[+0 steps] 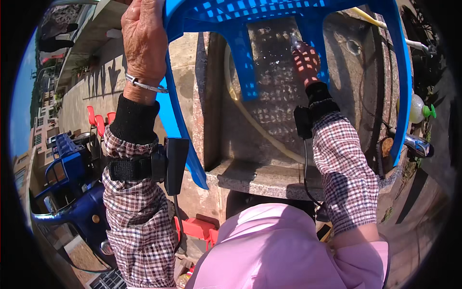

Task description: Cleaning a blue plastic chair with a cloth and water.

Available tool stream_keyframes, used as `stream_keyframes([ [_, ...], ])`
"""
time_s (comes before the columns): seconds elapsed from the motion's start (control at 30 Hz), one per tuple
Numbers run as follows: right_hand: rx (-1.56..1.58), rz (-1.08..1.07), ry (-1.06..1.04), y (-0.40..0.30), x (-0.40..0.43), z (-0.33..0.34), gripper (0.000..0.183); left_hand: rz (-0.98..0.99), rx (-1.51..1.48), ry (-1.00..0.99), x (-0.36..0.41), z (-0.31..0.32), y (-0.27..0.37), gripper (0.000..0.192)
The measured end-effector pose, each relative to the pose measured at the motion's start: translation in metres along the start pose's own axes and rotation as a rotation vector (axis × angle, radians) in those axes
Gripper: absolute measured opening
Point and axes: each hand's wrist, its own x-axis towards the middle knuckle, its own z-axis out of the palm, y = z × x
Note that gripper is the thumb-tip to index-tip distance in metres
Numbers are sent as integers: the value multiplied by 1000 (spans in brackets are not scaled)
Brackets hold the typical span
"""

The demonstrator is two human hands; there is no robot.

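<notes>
A blue plastic chair (252,18) with a lattice of square holes is tilted over a concrete wash basin (252,177). My left hand (144,43), with a silver bangle at the wrist, grips the chair's left edge at the top of the view; its fingertips are cut off. Seen beyond the chair's lattice side, my right hand (306,61) reaches down into the basin, dappled by light through the holes. Something pale and shiny is at its fingers, too unclear to name. Shallow water (276,61) glints below. A yellowish hose (260,128) curves along the basin floor.
On the right ledge are a bottle with a green pump top (417,108), a wooden-backed brush (387,146) and a chrome fitting (418,144). Red chairs (99,123) and a blue motor vehicle (79,202) stand at left. A red seat (196,227) is behind me.
</notes>
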Motion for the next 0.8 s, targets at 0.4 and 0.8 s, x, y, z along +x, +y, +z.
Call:
stream_keyframes([
  [0.4,1243,336,-337,-80,-5,-65,25,-9,-32,-21,3,-14,8,56],
  [0.8,55,-381,127,-164,46,-71,25,-432,-212,224,-23,33,-3,35],
])
